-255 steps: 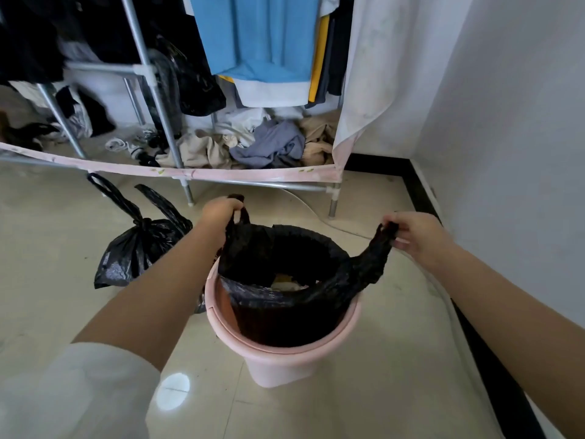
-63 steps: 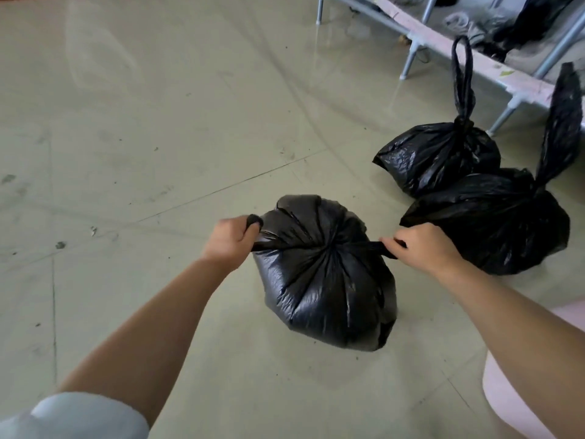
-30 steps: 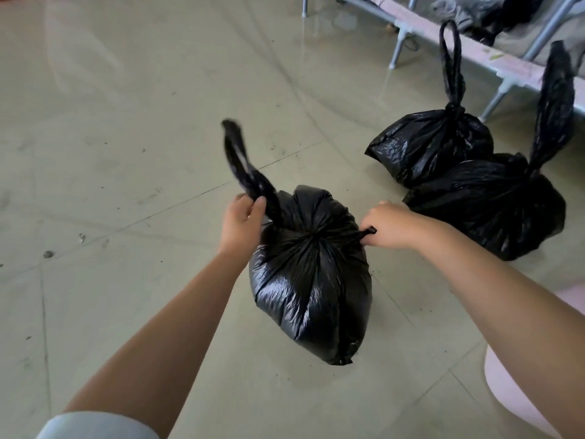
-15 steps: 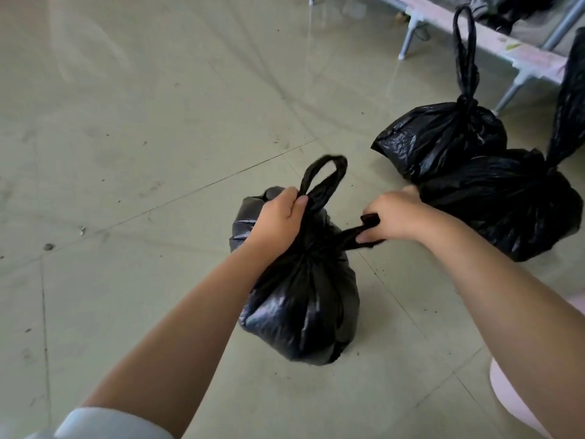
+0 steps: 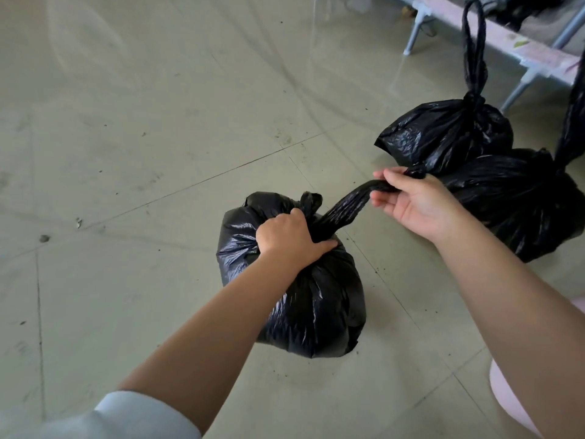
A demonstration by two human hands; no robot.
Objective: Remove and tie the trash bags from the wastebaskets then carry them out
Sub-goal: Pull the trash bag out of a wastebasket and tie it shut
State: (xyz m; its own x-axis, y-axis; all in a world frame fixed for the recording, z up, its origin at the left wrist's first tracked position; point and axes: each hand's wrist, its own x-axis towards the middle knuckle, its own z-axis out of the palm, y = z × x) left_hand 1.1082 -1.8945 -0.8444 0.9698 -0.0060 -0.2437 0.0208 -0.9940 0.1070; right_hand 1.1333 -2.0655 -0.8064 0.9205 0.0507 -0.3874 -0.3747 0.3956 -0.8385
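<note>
A full black trash bag (image 5: 316, 305) sits on the tiled floor in front of me. My left hand (image 5: 289, 237) is clenched on its gathered neck, pressing down at the knot. My right hand (image 5: 418, 205) pinches one twisted bag handle (image 5: 351, 202) and holds it stretched out to the right. A short stub of the other handle (image 5: 310, 199) sticks up beside my left hand. Two other tied black bags (image 5: 443, 134) (image 5: 519, 201) lie on the floor to the right, their handles standing up.
The pink wastebasket's rim (image 5: 512, 403) shows at the lower right edge. A metal clothes rack with a pink base rail (image 5: 493, 30) and legs runs across the top right. Bare tiled floor (image 5: 142, 137) spreads to the left and far side.
The bag now rests on the floor. My left hand slid down from the handle loop onto the neck. My right hand has drawn its handle farther out to the right.
</note>
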